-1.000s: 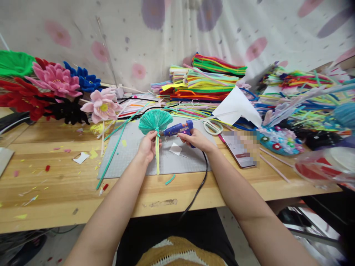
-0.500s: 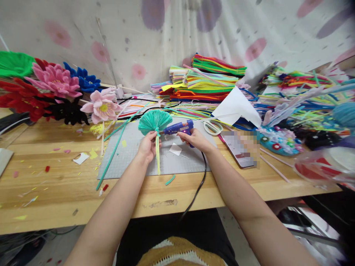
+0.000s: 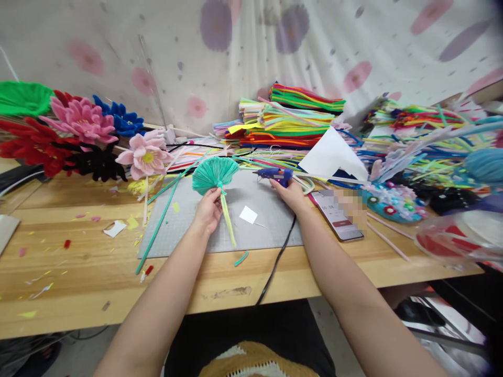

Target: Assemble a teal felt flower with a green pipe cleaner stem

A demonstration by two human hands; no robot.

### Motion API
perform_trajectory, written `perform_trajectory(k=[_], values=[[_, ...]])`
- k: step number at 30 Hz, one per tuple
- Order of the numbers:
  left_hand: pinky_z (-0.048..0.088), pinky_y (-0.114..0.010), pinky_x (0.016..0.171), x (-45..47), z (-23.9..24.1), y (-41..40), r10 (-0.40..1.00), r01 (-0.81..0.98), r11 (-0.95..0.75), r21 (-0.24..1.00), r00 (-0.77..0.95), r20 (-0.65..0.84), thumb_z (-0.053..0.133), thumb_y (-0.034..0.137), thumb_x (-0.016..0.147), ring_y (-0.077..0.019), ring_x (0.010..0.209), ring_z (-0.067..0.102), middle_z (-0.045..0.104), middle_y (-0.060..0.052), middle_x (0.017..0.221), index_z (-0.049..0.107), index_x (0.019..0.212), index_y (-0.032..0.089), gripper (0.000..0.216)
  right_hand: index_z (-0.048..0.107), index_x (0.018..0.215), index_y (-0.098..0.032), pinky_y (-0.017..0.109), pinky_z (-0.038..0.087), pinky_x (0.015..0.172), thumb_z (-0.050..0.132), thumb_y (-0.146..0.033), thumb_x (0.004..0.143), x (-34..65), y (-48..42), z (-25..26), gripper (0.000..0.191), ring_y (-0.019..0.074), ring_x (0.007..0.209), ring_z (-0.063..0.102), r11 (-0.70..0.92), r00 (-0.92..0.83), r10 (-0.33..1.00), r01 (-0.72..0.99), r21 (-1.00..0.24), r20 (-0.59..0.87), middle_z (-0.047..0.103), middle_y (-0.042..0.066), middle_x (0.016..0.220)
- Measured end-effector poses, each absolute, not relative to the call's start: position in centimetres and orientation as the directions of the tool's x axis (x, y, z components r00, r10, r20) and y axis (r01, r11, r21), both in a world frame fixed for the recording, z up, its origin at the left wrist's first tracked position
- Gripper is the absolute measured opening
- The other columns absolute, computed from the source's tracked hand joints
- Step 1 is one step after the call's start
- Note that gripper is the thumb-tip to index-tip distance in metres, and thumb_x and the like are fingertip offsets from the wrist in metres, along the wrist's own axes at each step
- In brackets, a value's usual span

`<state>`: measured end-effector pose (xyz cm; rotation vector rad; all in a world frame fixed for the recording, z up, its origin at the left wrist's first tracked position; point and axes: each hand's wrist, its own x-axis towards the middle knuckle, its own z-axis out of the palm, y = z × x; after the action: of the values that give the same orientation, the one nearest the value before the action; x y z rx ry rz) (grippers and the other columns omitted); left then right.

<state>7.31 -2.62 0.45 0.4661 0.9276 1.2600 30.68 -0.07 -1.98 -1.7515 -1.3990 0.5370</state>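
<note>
A teal fan-shaped leaf of pipe cleaners [image 3: 214, 174] stands upright over the mat, its pale yellow stem [image 3: 228, 220] hanging down and slanting right. My left hand [image 3: 209, 210] pinches it where leaf and stem meet. My right hand [image 3: 291, 195] is closed round a purple hot glue gun [image 3: 275, 175], whose nozzle points left, apart from the leaf. The gun's black cord [image 3: 278, 262] runs down over the table edge. Beneath both hands lies the grey cutting mat [image 3: 196, 246], with a small white paper square [image 3: 248, 214] on it.
Behind the mat are stacked pipe cleaner bundles [image 3: 294, 118]. Finished flowers [image 3: 145, 155] fill the left back. A phone [image 3: 340, 217], white-handled scissors [image 3: 304, 184] and a plastic tub [image 3: 463, 235] lie right. Long teal pipe cleaners [image 3: 167, 214] cross the mat's left side; scraps dot the table [image 3: 90, 272].
The glue gun has moved right, away from the leaf's tied base, in my right hand. My left hand has stayed nearly in place while the yellow stem swung to the right.
</note>
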Motion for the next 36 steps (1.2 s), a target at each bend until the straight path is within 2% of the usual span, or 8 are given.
perform_trajectory(k=[4,7,10,12,15,18,23,36], values=[[0.033,-0.013,0.041,7.1,0.2,-2.4,0.954,-0.605,0.243,0.759,0.008,-0.299,0.065,0.018,0.067,-0.0016,0.043,0.044,0.054,0.006,0.057,0.053,0.068,0.015,0.012,0.06,0.103,-0.015,0.035,0.042,0.078,0.049,-0.061,0.07,30.6,-0.2,-1.8,0.058,0.0256,0.093,0.058,-0.088,0.252,0.952,0.77,-0.632,0.174,0.065,0.014,0.097],[0.032,-0.013,0.04,7.0,0.1,-2.4,0.963,-0.582,0.207,0.787,-0.019,-0.268,0.068,0.021,0.064,-0.0017,0.042,0.044,0.053,0.006,0.056,0.054,0.069,0.016,0.016,0.06,0.094,-0.013,0.036,0.041,0.078,0.054,-0.061,0.067,30.8,-1.4,0.0,0.055,0.0281,0.096,0.055,-0.135,0.239,0.956,0.875,-0.465,0.172,0.062,0.017,0.099],[0.035,-0.014,0.042,7.0,0.1,-2.5,0.97,-0.563,0.153,0.812,-0.07,-0.231,0.069,0.023,0.063,-0.0026,0.044,0.046,0.054,0.006,0.056,0.054,0.069,0.016,0.017,0.056,0.072,-0.016,0.035,0.04,0.07,0.061,-0.059,0.061,31.1,-2.8,2.4,0.045,0.0281,0.085,0.055,-0.18,0.218,0.974,0.912,-0.368,0.063,0.062,0.015,0.083],[0.037,-0.014,0.044,7.1,0.1,-2.6,0.973,-0.547,0.119,0.829,-0.1,-0.206,0.068,0.023,0.063,-0.0034,0.046,0.047,0.055,0.006,0.057,0.054,0.068,0.016,0.016,0.051,0.061,-0.018,0.032,0.038,0.062,0.06,-0.058,0.062,30.5,-3.6,3.6,0.041,0.0235,0.071,0.055,-0.144,0.13,0.99,0.886,-0.441,-0.062,0.059,0.009,0.067],[0.039,-0.016,0.046,7.4,0.2,-2.7,0.978,-0.519,0.073,0.852,-0.132,-0.164,0.068,0.024,0.063,-0.0044,0.048,0.048,0.055,0.005,0.057,0.055,0.066,0.017,0.015,0.051,0.064,-0.018,0.027,0.038,0.059,0.058,-0.052,0.068,27.3,-3.9,4.3,0.035,0.0149,0.064,0.052,0.023,-0.133,0.988,0.617,-0.787,-0.075,0.057,0.003,0.065],[0.04,-0.016,0.047,7.6,0.3,-2.8,0.978,-0.498,0.046,0.866,-0.156,-0.142,0.068,0.025,0.062,-0.0049,0.049,0.048,0.054,0.005,0.057,0.055,0.066,0.016,0.016,0.053,0.074,-0.018,0.024,0.042,0.064,0.057,-0.04,0.073,23.1,-3.4,3.7,0.022,0.0103,0.067,0.055,-0.115,-0.205,0.97,0.094,-0.989,-0.132,0.061,0.003,0.076],[0.041,-0.017,0.051,7.5,0.2,-2.8,0.979,-0.495,0.038,0.868,-0.156,-0.132,0.068,0.025,0.062,-0.0055,0.051,0.05,0.055,0.005,0.057,0.055,0.066,0.017,0.016,0.053,0.074,-0.017,0.021,0.043,0.064,0.058,-0.026,0.075,19.2,-2.5,2.1,0.011,0.0074,0.061,0.056,-0.365,-0.256,0.917,-0.238,-0.9,-0.305,0.061,-0.001,0.071],[0.034,-0.016,0.048,7.7,-0.6,-2.4,0.986,-0.491,0.018,0.871,-0.135,-0.097,0.067,0.023,0.065,-0.0042,0.049,0.045,0.051,0.006,0.056,0.055,0.066,0.018,0.013,0.055,0.072,-0.016,0.022,0.046,0.056,0.058,-0.021,0.077,18.5,-2.6,0.6,0.008,0.0078,0.057,0.054,-0.487,-0.398,0.857,-0.418,-0.766,-0.327,0.059,-0.002,0.065]])
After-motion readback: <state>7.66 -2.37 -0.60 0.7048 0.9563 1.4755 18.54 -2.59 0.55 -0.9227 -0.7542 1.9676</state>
